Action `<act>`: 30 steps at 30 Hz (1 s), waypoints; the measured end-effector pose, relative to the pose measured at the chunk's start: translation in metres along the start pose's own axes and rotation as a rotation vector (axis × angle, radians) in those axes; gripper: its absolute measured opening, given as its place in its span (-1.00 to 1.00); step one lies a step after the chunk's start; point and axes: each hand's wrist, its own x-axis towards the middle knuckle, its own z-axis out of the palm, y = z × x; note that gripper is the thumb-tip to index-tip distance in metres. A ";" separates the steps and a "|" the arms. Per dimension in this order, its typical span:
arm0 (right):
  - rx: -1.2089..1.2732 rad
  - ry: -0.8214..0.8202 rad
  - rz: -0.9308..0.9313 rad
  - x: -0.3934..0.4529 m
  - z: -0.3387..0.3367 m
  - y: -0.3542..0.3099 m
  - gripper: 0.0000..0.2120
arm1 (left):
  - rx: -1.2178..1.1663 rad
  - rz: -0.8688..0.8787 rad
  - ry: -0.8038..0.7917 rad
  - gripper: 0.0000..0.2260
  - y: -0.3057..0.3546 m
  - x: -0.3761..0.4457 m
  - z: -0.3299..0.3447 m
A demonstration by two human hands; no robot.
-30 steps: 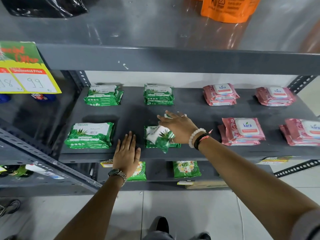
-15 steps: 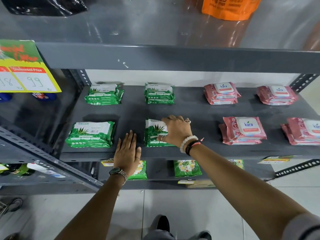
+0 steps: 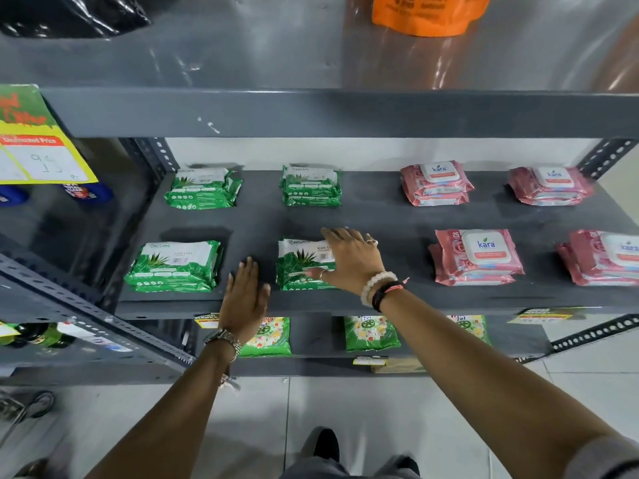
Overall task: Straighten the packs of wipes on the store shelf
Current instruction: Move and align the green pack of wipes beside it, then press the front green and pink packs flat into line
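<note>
On the dark grey shelf (image 3: 390,219) lie green Origami wipes packs in small stacks and pink Kara packs to the right. The front middle green stack (image 3: 297,264) lies flat and square. My right hand (image 3: 349,259) rests on its right half, fingers spread, palm down, gripping nothing. My left hand (image 3: 245,295) lies flat and open on the shelf's front edge, just left of that stack. Other green stacks sit at front left (image 3: 174,266), back left (image 3: 204,188) and back middle (image 3: 311,186). Pink stacks sit at back (image 3: 436,183), back right (image 3: 550,185), front (image 3: 475,257) and front right (image 3: 603,257).
The shelf above (image 3: 311,112) overhangs close overhead, with an orange bag (image 3: 428,13) and a black bag (image 3: 69,15) on it. A yellow price sign (image 3: 38,146) hangs at left. Green packets (image 3: 370,333) lie on the lower shelf. Slotted uprights (image 3: 155,157) frame the bay.
My right hand laid the tilted green pack down flat on the front middle stack, then opened and spread over it. The left hand stayed on the shelf edge.
</note>
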 end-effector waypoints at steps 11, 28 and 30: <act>0.027 0.263 0.203 -0.048 -0.047 0.170 -0.42 | 0.081 0.226 0.074 -0.49 0.125 0.044 -0.012; -0.054 0.171 0.235 -0.051 -0.022 0.236 -0.53 | 0.297 0.069 0.032 -0.52 0.133 0.063 0.022; -0.058 0.187 0.229 -0.049 -0.022 0.236 -0.54 | 0.302 0.072 0.036 -0.51 0.133 0.063 0.023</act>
